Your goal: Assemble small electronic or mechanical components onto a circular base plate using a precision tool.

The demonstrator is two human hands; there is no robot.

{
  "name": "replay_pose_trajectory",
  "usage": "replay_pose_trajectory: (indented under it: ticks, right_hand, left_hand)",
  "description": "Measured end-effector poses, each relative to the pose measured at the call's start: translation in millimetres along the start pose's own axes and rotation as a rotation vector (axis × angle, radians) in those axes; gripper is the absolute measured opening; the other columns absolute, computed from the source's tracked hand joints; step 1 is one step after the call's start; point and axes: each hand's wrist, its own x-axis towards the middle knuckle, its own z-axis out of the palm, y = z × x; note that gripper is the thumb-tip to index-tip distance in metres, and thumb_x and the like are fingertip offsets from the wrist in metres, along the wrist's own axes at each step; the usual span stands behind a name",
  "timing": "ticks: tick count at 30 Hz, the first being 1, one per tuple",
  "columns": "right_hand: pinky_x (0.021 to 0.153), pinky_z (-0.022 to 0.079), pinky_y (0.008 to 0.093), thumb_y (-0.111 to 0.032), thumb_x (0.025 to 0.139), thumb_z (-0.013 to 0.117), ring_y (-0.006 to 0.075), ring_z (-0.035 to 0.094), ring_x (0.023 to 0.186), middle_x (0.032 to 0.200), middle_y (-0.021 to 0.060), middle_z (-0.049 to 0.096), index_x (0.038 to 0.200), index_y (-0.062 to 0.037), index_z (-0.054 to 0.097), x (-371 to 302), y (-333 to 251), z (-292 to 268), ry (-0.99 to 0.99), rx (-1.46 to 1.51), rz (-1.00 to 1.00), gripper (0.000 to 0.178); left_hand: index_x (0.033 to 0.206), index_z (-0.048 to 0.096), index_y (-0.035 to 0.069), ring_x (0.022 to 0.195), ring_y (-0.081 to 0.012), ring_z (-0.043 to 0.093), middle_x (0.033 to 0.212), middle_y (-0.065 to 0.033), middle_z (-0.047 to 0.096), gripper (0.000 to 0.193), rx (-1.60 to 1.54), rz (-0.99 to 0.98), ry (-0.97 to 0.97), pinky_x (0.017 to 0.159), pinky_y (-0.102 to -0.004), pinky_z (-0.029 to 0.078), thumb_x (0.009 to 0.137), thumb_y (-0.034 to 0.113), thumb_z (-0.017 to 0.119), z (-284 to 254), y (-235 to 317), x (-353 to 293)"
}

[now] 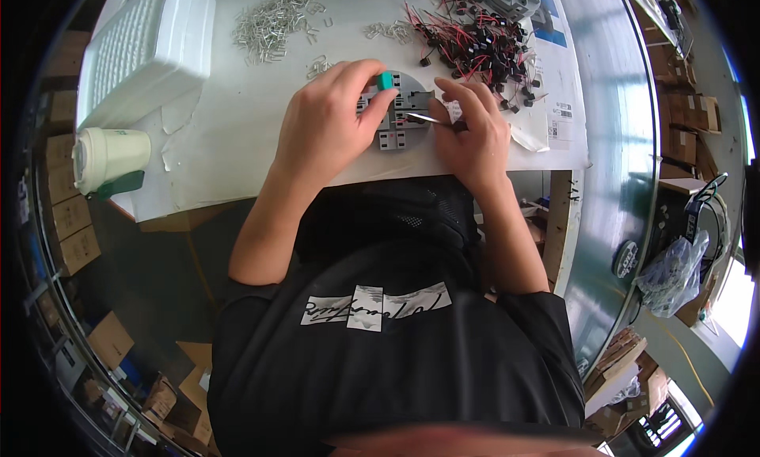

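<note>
White worktable [237,140] | left hand [328,128] grip pinching teal cap [384,81] on grey fixture [400,116] | right hand [471,132] grip pinching tweezers [431,119]

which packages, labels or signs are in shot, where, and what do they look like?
White foam tray: table's far left corner, ribbed, rectangular.
Small white labels: table's right edge, past the right hand, with dark square codes.
Blue and white printed sheet: far right of table, partly under parts.
Brown cardboard boxes: stacked on the left, below the table.
Clear plastic bag: right side, crumpled.
Paper cup: left table edge, pale, on its side.
</note>
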Motion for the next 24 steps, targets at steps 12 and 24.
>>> replay_pose_trajectory:
  ticks: [12,24]
  right_hand:
    - [0.058,0.048,0.0291,-0.030,0.109,0.060,0.0108,0.057,0.061,0.080,0.0023,0.065,0.108,-0.0005,0.072,-13.4,43.4,-21.8,-0.055,0.570,0.247,0.032]
    - [0.061,0.042,0.0247,-0.041,0.117,0.042,0.0073,0.051,0.065,0.075,-0.0022,0.057,0.106,-0.0008,0.070,-1.1,34.6,-33.6,-0.136,0.808,0.343,0.050]
  left_hand:
    - [0.126,0.070,0.008,0.098,-0.0326,0.071,0.111,-0.0135,0.073,0.051,0.467,0.187,-0.346,0.078,-0.0448,0.057,0.083,0.032,0.086,-15.0,27.7,36.1]
    - [0.154,0.045,0.012,0.112,-0.0372,0.064,0.134,-0.0198,0.050,0.110,0.074,0.217,-0.129,0.097,-0.0470,0.054,0.063,0.038,0.101,6.5,23.2,-14.0]
